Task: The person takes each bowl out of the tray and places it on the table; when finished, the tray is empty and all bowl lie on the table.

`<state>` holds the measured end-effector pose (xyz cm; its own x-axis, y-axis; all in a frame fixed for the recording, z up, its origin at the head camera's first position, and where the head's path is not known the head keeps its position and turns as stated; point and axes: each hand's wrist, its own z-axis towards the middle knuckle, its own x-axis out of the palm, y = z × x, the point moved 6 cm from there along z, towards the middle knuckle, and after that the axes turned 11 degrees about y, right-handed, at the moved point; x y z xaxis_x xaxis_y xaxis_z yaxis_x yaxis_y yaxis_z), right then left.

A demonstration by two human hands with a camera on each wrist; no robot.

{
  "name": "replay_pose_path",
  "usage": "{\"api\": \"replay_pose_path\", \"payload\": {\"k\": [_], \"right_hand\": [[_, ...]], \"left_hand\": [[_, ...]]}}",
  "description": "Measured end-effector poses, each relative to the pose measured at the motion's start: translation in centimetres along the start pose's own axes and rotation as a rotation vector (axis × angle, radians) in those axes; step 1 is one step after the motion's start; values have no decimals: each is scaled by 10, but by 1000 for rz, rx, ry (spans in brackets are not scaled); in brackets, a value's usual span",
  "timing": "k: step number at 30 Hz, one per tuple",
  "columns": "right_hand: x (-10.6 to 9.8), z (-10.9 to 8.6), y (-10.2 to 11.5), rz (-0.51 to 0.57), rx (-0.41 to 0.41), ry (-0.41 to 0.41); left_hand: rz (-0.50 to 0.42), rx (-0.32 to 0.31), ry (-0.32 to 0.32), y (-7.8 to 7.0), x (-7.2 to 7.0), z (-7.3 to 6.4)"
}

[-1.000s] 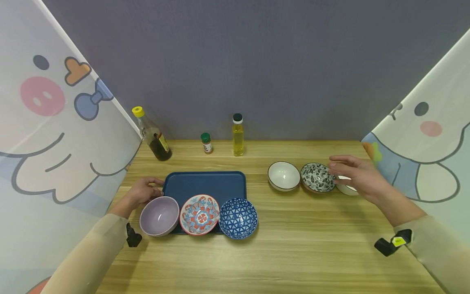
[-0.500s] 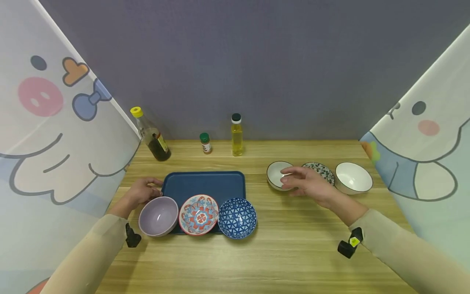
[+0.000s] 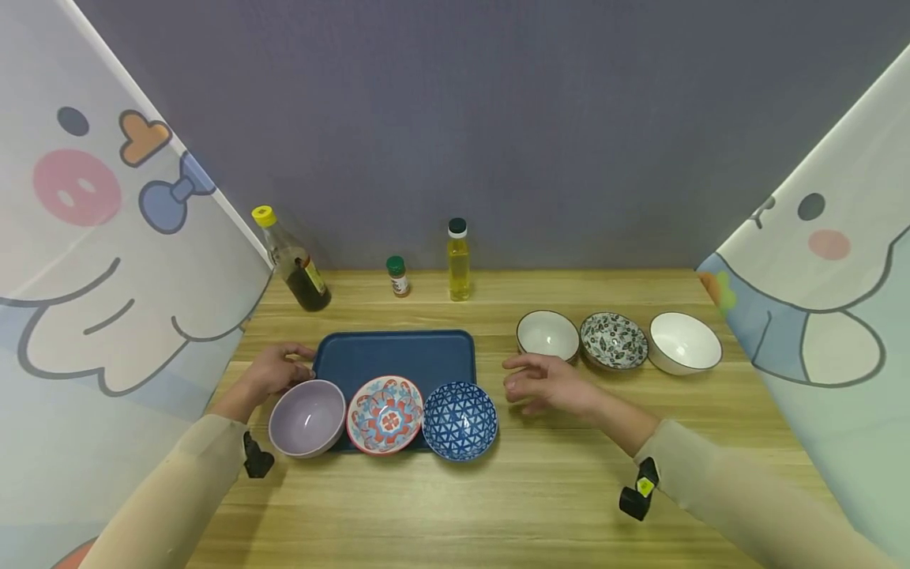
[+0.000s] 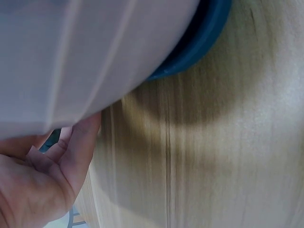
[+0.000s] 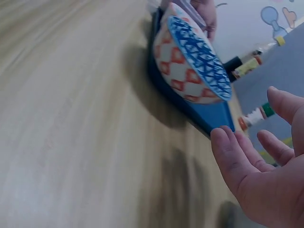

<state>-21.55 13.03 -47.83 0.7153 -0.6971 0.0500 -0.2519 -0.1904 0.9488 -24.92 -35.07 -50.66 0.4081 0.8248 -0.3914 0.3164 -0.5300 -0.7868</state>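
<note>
My left hand (image 3: 273, 370) lies loosely bent at the left edge of the blue tray (image 3: 394, 352), just behind the lilac bowl (image 3: 309, 419); the bowl hides its fingertips in the left wrist view. Beside that bowl, a red-and-blue flower-patterned bowl (image 3: 386, 414) and a blue triangle-patterned bowl (image 3: 460, 421) sit along the tray's front edge. Fingers spread and holding nothing, my right hand (image 3: 550, 386) hovers over the table to the right of the blue bowl. It overlaps the lower rim of a white, brown-rimmed bowl (image 3: 548, 333) in the head view.
A black-and-white leaf-patterned bowl (image 3: 614, 341) and another white bowl (image 3: 685, 343) continue the row on the right. Along the back stand a soy sauce bottle (image 3: 302, 269), a green-capped spice jar (image 3: 398, 278) and an oil bottle (image 3: 458, 262). Cartoon-print sheets flank the wooden table.
My right hand has moved left and nearer to me, from beside the right-hand white bowl, past the leaf-patterned one, uncovering both. The left hand and the bowls have stayed in place.
</note>
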Motion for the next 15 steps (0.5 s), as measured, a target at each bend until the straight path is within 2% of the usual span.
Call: {"api": "replay_pose_path", "payload": {"k": [7, 15], "right_hand": [[15, 9, -18, 46, 24, 21], [31, 13, -28, 81, 57, 61]], "left_hand": [[3, 0, -6, -2, 0, 0], [4, 9, -1, 0, -1, -1]]}}
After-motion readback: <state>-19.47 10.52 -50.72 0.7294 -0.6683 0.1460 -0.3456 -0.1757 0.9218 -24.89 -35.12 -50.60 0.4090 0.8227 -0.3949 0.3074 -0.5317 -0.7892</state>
